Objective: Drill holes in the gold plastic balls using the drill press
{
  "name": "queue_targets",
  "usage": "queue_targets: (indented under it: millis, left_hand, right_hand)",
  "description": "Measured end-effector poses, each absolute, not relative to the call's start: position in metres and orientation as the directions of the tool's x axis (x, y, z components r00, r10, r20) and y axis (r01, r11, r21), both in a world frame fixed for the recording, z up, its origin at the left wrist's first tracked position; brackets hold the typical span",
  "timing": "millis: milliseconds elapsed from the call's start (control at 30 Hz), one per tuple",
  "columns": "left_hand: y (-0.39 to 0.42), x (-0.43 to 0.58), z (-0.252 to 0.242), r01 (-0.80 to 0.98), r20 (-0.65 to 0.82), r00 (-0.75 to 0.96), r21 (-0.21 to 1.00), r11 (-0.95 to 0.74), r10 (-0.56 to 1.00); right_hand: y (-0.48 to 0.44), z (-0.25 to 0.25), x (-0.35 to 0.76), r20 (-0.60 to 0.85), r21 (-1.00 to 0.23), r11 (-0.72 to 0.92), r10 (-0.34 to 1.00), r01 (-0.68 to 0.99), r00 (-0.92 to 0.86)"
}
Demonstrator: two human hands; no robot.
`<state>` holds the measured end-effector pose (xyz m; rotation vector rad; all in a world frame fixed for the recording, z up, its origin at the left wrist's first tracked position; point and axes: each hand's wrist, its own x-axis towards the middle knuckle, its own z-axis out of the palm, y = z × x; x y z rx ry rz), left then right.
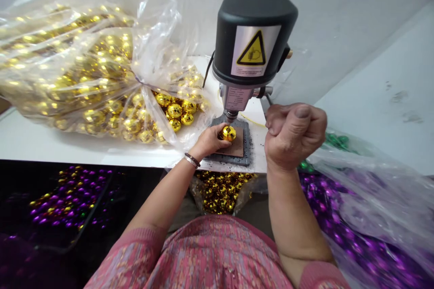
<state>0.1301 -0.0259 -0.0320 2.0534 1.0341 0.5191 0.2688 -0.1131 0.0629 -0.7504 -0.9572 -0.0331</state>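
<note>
A small black bench drill (252,36) stands on a white table (50,144). My left hand (208,141) pinches a faceted gold ball (228,133) and holds it on the brown pad (237,146) of the drill's base, right under the drill's chuck (230,116). My right hand (293,133) is raised at the drill's right side in a closed fist, wrapped round the drill's feed handle, most of which is hidden by the fingers.
A big clear plastic bag (84,67) of gold balls lies on the table's left, open toward the drill. A smaller bag of gold balls (220,192) sits below the table edge. Purple balls fill a dark tray (68,198) at lower left and a bag (366,216) at right.
</note>
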Motion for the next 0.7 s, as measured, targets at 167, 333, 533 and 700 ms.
queue_targets:
  millis: [167,333,533,700]
  left_hand:
    - [-0.025,0.129,-0.035,0.488,0.031,0.585,0.785,-0.382,0.810]
    - [-0.026,0.130,-0.034,0.479,0.030,0.591,0.791,-0.380,0.806]
    - [-0.034,0.128,-0.029,0.478,0.022,0.562,0.807,-0.346,0.827]
    - [-0.059,0.109,-0.025,0.493,0.083,0.556,0.768,-0.408,0.827]
  right_hand:
    - [-0.109,0.054,0.266,0.751,-0.534,0.777,0.255,0.334,0.609]
    - [-0.108,0.057,0.265,0.758,-0.513,0.794,0.241,0.326,0.605]
    - [-0.101,0.108,0.273,0.728,-0.580,0.769,0.341,0.269,0.595]
    - [-0.093,0.123,0.281,0.749,-0.578,0.773,0.375,0.261,0.545]
